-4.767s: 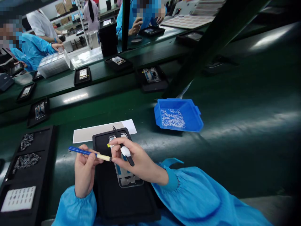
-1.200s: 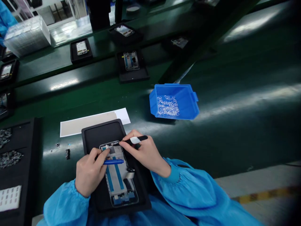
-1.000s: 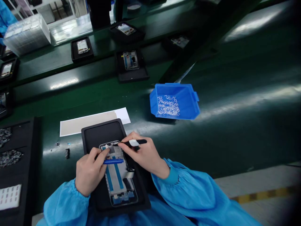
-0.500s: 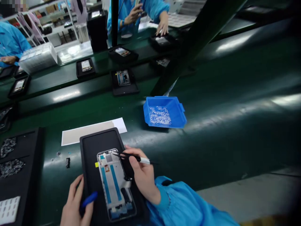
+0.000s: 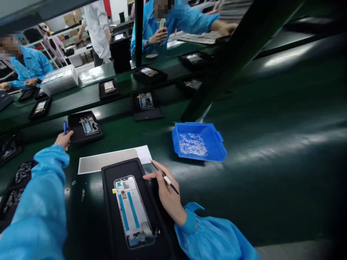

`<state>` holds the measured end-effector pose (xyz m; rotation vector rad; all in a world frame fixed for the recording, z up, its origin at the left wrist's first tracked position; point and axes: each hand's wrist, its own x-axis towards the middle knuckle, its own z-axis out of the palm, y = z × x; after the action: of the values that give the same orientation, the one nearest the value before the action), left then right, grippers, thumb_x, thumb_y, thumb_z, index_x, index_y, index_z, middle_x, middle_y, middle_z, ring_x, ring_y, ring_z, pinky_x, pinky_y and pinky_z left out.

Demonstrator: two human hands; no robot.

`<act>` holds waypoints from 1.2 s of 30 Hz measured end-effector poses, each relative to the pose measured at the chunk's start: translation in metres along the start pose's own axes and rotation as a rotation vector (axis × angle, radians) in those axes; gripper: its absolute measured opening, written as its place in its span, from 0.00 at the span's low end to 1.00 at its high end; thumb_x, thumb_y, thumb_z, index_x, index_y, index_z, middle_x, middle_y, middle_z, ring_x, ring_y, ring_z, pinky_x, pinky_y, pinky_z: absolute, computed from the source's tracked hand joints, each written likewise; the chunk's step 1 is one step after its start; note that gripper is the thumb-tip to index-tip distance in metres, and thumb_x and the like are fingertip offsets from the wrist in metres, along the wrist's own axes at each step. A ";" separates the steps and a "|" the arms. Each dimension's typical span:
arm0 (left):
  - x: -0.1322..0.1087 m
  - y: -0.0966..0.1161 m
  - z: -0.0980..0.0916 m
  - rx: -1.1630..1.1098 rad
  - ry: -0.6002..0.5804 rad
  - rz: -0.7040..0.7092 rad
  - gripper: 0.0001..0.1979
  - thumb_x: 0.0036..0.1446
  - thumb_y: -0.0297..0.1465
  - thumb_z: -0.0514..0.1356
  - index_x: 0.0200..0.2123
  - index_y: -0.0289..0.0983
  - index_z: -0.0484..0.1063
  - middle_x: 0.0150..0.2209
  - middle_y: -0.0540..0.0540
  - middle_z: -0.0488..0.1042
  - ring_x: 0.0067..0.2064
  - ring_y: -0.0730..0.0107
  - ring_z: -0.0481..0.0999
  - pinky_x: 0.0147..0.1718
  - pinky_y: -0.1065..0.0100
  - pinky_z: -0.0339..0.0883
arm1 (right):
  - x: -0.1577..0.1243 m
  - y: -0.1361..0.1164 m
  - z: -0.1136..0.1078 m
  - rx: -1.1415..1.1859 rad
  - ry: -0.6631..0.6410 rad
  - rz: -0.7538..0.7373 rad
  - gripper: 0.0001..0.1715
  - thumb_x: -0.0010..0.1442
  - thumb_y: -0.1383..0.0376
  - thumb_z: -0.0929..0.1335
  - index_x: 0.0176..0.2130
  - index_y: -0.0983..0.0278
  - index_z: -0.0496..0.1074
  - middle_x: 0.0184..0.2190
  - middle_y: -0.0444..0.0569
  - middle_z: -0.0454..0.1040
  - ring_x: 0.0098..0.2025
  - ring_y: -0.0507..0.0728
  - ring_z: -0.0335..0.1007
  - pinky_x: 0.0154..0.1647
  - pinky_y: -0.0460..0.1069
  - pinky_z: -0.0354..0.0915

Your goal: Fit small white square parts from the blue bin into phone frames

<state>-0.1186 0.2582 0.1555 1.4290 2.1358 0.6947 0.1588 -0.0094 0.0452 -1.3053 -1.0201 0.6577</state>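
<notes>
My left hand [image 5: 64, 140] reaches far out to the left and is closed on the near left corner of a black tray [image 5: 74, 124]. A tool with a blue end [image 5: 65, 127] sticks up from the same hand. In that tray lies a phone frame [image 5: 90, 125] with blue strips. My right hand [image 5: 169, 198] pinches dark tweezers with a white grip [image 5: 167, 179], their tips pointing up and left. A fingertip of it is at the right edge of the nearer black tray [image 5: 114, 216]. Another phone frame [image 5: 134, 209], with a yellow tab, lies in this tray.
A blue bin [image 5: 217, 148] of small whitish rings stands right of centre. A white and beige sheet [image 5: 108, 161] lies behind the near tray. More trays [image 5: 148, 113] line the green bench, with a dark post [image 5: 217, 72] slanting across. Co-workers in blue sleeves [image 5: 35, 61] sit opposite.
My left hand has left the near tray and moved forward and left onto another tray. My right hand has lifted the tweezers off the phone frame. The view has tilted up.
</notes>
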 end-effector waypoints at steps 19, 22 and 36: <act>-0.169 -0.179 -0.017 0.421 0.094 0.379 0.15 0.60 0.38 0.58 0.47 0.41 0.76 0.41 0.44 0.78 0.41 0.60 0.79 0.38 0.66 0.69 | 0.018 -0.055 0.016 -0.187 -0.527 -0.257 0.11 0.69 0.65 0.65 0.50 0.57 0.71 0.41 0.46 0.79 0.43 0.58 0.78 0.40 0.50 0.73; -0.157 -0.187 -0.006 0.369 0.166 0.407 0.13 0.60 0.37 0.59 0.43 0.39 0.77 0.41 0.43 0.78 0.40 0.60 0.79 0.37 0.65 0.71 | 0.026 -0.071 0.038 -0.142 -0.693 -0.227 0.13 0.67 0.67 0.65 0.50 0.57 0.71 0.41 0.46 0.79 0.44 0.57 0.77 0.43 0.50 0.73; -0.211 -0.144 -0.007 0.128 0.291 0.959 0.07 0.63 0.26 0.59 0.43 0.39 0.75 0.38 0.47 0.80 0.37 0.72 0.81 0.39 0.74 0.73 | 0.006 -0.055 0.153 0.153 -0.847 0.174 0.16 0.55 0.69 0.73 0.43 0.61 0.70 0.31 0.41 0.77 0.33 0.55 0.76 0.36 0.48 0.68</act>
<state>-0.1504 0.0128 0.0905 2.5742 1.5935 1.1540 0.0172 0.0561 0.0935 -0.9815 -1.4932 1.4627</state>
